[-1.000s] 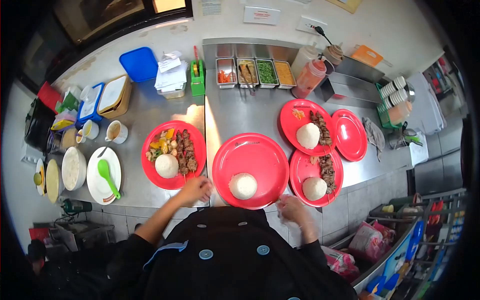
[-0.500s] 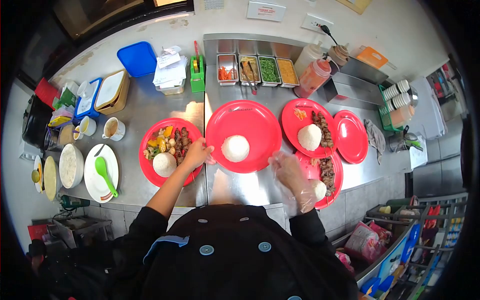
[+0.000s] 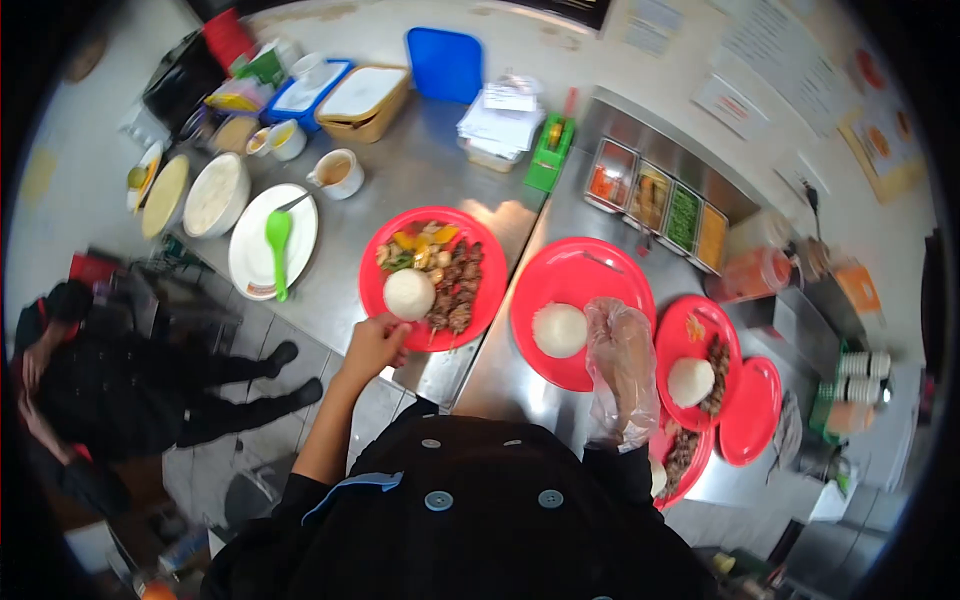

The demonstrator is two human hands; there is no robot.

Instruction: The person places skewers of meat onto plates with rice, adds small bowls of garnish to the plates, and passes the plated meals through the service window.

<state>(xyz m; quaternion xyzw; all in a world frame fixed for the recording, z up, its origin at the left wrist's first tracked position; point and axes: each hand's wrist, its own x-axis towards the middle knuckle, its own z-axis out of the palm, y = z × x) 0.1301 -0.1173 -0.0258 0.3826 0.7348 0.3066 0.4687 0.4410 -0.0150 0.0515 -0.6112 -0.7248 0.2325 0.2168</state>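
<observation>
My bare left hand (image 3: 378, 345) is at the near-left rim of a red plate (image 3: 490, 300), its fingers bent and closed on the edge. That plate carries a rice mound (image 3: 409, 295), mixed vegetables (image 3: 425, 245) and meat skewers (image 3: 457, 290). My right hand (image 3: 622, 355), in a loose clear plastic glove, is over the right side of a second red plate (image 3: 575, 262). A single rice mound (image 3: 559, 330) sits there, just left of the glove. The glove and blur hide how the right fingers are held.
Farther right are red plates with rice and skewers (image 3: 718, 375), and a bare red plate (image 3: 750, 410). Metal topping pans (image 3: 682, 215) and sauce bottles (image 3: 750, 275) line the back. Leftward are a mug (image 3: 338, 175), a white plate with a green spoon (image 3: 279, 245), and another person (image 3: 110, 380).
The view has swung left. My left hand has left the middle plate's rim for the plate with vegetables. My gloved right hand has moved over the middle plate beside its rice.
</observation>
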